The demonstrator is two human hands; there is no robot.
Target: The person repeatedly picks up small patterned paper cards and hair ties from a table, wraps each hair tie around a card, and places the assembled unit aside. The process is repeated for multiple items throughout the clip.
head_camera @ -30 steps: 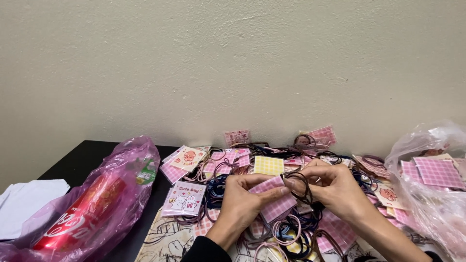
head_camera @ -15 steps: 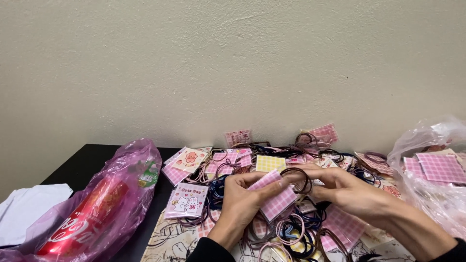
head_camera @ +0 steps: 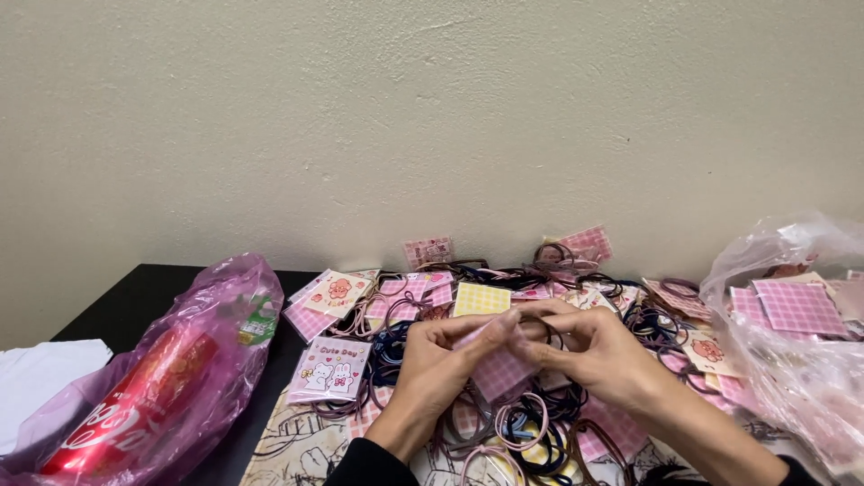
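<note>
Pinching a pink checked card [head_camera: 498,369] between thumb and fingers, my left hand [head_camera: 438,364] is closed on the card's upper left edge. My right hand [head_camera: 601,353] meets it from the other side, fingers closed on the card's right edge and on a dark hair tie [head_camera: 538,320] that arches just above the card. Both hands hover low over the middle of the counter [head_camera: 135,301], the fingertips nearly touching each other.

Below the hands lies a heap of hair ties [head_camera: 526,432] in pink, black and yellow, overlapping one another. Behind the hands, more checked cards spread toward the wall [head_camera: 432,117]: a yellow card [head_camera: 480,298] lies just beyond my left fingertips, and two pink ones lean near the wall. To the left of my left hand lies a card with cartoon rabbits [head_camera: 330,368], and further back a card with a flower print [head_camera: 335,292].

At the far left, a pink plastic bag [head_camera: 193,360] holds a red bottle [head_camera: 135,405], with white paper [head_camera: 40,382] beside it at the edge. At the far right, a clear bag [head_camera: 792,342] holds more pink checked cards. A printed cloth [head_camera: 292,436] covers the counter under the heap.
</note>
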